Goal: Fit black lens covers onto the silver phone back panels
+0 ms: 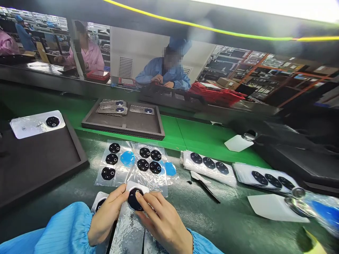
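Observation:
My left hand (pixel 107 217) is closed on the upper left edge of a silvery phone back cover (pixel 128 225), which is tilted up in front of me. Over the cover's camera area lies a round black sticker (pixel 134 201). The fingers of my right hand (pixel 165 220) press on that sticker's right side, with the hand closed about the cover's right edge. Partly hidden behind my left wrist is another phone cover (pixel 97 201) with a black disc. Just beyond my hands lie clear film sheets (pixel 132 176) carrying several black stickers and blue round tabs.
A black tray (pixel 123 125) at the back holds several phone covers; another tray (pixel 39 169) stands left with one cover (pixel 33 125). Sticker stacks (pixel 209 173), black-handled tweezers (pixel 209 190) and white cards (pixel 275 208) lie right. Co-workers sit beyond the partition.

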The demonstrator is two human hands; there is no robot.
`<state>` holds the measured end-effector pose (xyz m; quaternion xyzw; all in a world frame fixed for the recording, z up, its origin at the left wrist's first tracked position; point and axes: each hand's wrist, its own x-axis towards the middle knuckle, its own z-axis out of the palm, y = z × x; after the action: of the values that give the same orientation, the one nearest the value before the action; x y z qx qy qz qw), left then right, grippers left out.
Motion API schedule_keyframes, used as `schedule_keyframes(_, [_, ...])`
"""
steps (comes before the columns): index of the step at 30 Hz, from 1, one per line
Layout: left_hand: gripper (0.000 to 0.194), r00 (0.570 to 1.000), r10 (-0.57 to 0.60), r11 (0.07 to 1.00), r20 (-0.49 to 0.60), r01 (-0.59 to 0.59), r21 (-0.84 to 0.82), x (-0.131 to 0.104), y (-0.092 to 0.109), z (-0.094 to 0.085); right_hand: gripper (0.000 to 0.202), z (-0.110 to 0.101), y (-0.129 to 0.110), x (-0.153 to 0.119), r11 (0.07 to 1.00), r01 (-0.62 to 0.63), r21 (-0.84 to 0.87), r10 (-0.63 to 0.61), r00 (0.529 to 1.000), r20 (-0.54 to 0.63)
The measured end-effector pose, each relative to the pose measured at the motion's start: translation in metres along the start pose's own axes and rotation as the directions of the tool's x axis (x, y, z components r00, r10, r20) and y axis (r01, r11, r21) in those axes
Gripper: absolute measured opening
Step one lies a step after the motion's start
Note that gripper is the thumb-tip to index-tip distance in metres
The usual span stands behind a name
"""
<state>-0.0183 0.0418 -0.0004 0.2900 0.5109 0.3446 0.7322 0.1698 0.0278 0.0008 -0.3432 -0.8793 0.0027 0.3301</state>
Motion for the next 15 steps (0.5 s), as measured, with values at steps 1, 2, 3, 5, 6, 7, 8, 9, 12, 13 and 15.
schedule_keyframes(1, [0.065,0.999,0.014,1.0,0.034,-0.014,-0.007,-0.001,0.002,0.001,0.047,0.0,0.0,-0.001,0.999,0.038,0.013,-0.038,0.999,-0.016])
schedule_keyframes(2, [0.063,0.997,0.03,1.0,0.067,-0.03,0.002,-0.002,0.005,0.001,0.048,0.001,0.001,-0.001,0.998,0.058,0.029,-0.057,0.998,-0.038])
schedule_keyframes(3, [0.061,0.994,0.047,0.998,0.097,-0.05,0.026,-0.003,0.007,0.001,0.05,0.0,0.001,-0.002,0.997,0.054,0.054,-0.051,0.997,-0.063])
schedule_keyframes(5, [0.059,0.986,0.096,0.986,0.139,-0.113,0.121,-0.005,0.012,0.001,0.053,-0.001,0.003,-0.004,0.99,-0.025,0.14,0.039,0.994,-0.101])
schedule_keyframes(6, [0.058,0.98,0.125,0.972,0.153,-0.152,0.18,-0.006,0.014,0.0,0.054,-0.002,0.004,-0.005,0.976,-0.084,0.202,0.107,0.989,-0.103])
schedule_keyframes(7, [0.058,0.975,0.151,0.953,0.164,-0.188,0.239,-0.006,0.015,-0.001,0.054,-0.004,0.005,-0.005,0.952,-0.143,0.27,0.171,0.981,-0.086])
schedule_keyframes(8, [0.056,0.97,0.17,0.932,0.175,-0.216,0.291,-0.007,0.017,-0.002,0.053,-0.005,0.007,-0.005,0.923,-0.193,0.332,0.223,0.973,-0.053])
schedule_keyframes(9, [0.052,0.966,0.18,0.913,0.187,-0.235,0.333,-0.007,0.018,-0.002,0.052,-0.006,0.009,-0.006,0.895,-0.232,0.381,0.257,0.966,-0.017])
schedule_keyframes(12, [0.034,0.957,0.184,0.869,0.225,-0.266,0.418,-0.008,0.022,-0.002,0.049,-0.009,0.014,-0.006,0.853,-0.28,0.441,0.287,0.957,0.053])
schedule_keyframes(13, [0.032,0.955,0.185,0.857,0.233,-0.273,0.437,-0.008,0.022,-0.001,0.05,-0.01,0.015,-0.006,0.851,-0.286,0.441,0.286,0.956,0.067])
schedule_keyframes(15, [0.034,0.952,0.173,0.852,0.251,-0.273,0.447,-0.009,0.023,0.001,0.054,-0.01,0.017,-0.007,0.85,-0.294,0.437,0.282,0.955,0.094])
